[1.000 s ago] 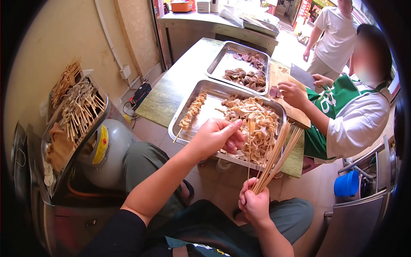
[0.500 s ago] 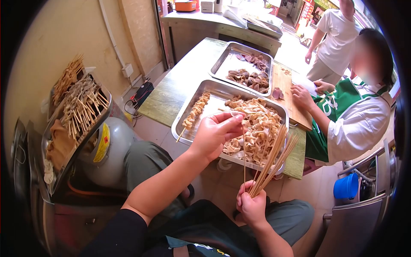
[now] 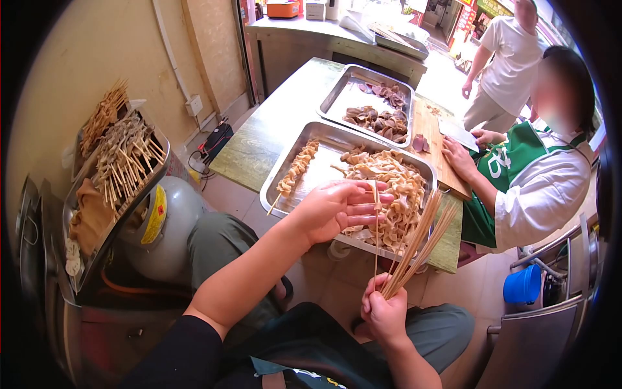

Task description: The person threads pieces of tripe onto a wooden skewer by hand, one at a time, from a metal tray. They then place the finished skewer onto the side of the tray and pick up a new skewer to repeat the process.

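My right hand (image 3: 383,310) is wrapped round a bundle of thin wooden skewers (image 3: 418,249), which fan out up and to the right. One single skewer (image 3: 376,249) stands apart from the bundle, upright, with a small pale piece of food (image 3: 378,206) near its top. My left hand (image 3: 340,209) is open, fingers stretched out behind and beside that skewer's top. Beneath it lies a metal tray (image 3: 269,188) with a heap of pale, curly food strips (image 3: 395,178). Loaded skewers (image 3: 299,167) rest along the tray's left side.
A second tray (image 3: 332,91) with dark slices stands behind. On the right, a person in a green apron (image 3: 495,165) has a broad blade (image 3: 459,133) over a cutting board (image 3: 447,172). A rack of loaded skewers (image 3: 129,152) and a gas cylinder (image 3: 172,220) stand left.
My left hand has gone from a pinch at the skewer's tip to spread fingers. The small food piece now shows on the skewer. The co-worker's blade has shifted.
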{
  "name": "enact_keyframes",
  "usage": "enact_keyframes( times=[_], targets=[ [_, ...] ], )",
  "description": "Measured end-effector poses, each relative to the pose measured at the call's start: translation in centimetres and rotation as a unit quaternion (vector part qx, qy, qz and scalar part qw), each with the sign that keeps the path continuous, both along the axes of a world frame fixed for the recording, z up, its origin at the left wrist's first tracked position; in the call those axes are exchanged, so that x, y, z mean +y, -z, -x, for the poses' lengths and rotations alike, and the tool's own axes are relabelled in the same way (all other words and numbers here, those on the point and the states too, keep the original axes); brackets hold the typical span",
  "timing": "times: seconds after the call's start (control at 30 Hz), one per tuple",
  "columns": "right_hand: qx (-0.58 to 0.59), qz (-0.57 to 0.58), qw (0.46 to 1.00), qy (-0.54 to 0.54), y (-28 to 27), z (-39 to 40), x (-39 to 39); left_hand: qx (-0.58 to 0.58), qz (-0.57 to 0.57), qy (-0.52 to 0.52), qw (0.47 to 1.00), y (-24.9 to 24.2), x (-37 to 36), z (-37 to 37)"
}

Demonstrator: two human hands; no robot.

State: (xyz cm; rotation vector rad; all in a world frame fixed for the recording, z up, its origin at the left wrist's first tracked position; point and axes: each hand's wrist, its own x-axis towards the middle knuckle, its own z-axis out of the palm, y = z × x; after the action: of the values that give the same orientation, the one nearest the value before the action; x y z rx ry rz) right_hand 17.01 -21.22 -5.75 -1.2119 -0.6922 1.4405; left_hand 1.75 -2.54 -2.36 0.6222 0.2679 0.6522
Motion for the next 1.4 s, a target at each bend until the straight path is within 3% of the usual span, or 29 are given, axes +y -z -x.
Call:
enact_keyframes(
  times=[0.23, 0.3, 0.53, 0.63, 0.7, 0.77, 0.87, 1.1, 1.2, 1.27, 1.4],
  targets=[
    [0.010, -0.004, 1.000, 0.004, -0.8, -0.5, 0.2, -0.023, 0.065, -0.036, 0.997, 0.6, -1.2, -1.4],
    [0.011, -0.004, 1.000, 0.009, -1.0, -0.4, 0.3, -0.026, 0.080, -0.105, 0.991, 0.9, -1.2, -1.5],
    [0.018, -0.011, 1.000, 0.003, -1.3, -0.3, 0.2, 0.018, 0.061, -0.148, 0.987, 0.3, -1.3, -1.3],
    [0.011, -0.015, 1.000, -0.002, -1.1, -0.5, 0.0, 0.074, -0.009, -0.191, 0.979, -0.2, -0.6, -1.0],
    [-0.001, 0.005, 1.000, -0.015, -1.0, -0.5, 0.0, 0.079, -0.133, -0.264, 0.952, -0.3, 0.5, -0.6],
    [-0.003, 0.009, 1.000, -0.016, -0.8, -0.3, 0.1, 0.083, -0.177, -0.263, 0.945, -0.9, 0.9, 0.1],
    [-0.010, 0.021, 0.999, -0.022, -0.6, -0.4, 0.2, 0.220, -0.350, -0.261, 0.872, -1.8, 1.6, 0.9],
    [-0.020, 0.035, 0.999, -0.029, -0.3, -0.5, 0.3, 0.251, -0.439, -0.290, 0.813, -2.8, 1.3, 1.6],
    [-0.015, 0.043, 0.999, -0.029, -0.5, -0.5, 0.4, 0.258, -0.508, -0.284, 0.771, -2.8, 1.2, 1.7],
    [-0.021, 0.041, 0.999, -0.028, -0.5, -0.4, 0.4, 0.266, -0.575, -0.300, 0.713, -2.9, 1.1, 1.7],
    [-0.024, 0.035, 0.999, -0.031, -0.4, -0.4, 0.3, 0.292, -0.574, -0.305, 0.701, -3.0, 0.7, 1.3]
  ],
)
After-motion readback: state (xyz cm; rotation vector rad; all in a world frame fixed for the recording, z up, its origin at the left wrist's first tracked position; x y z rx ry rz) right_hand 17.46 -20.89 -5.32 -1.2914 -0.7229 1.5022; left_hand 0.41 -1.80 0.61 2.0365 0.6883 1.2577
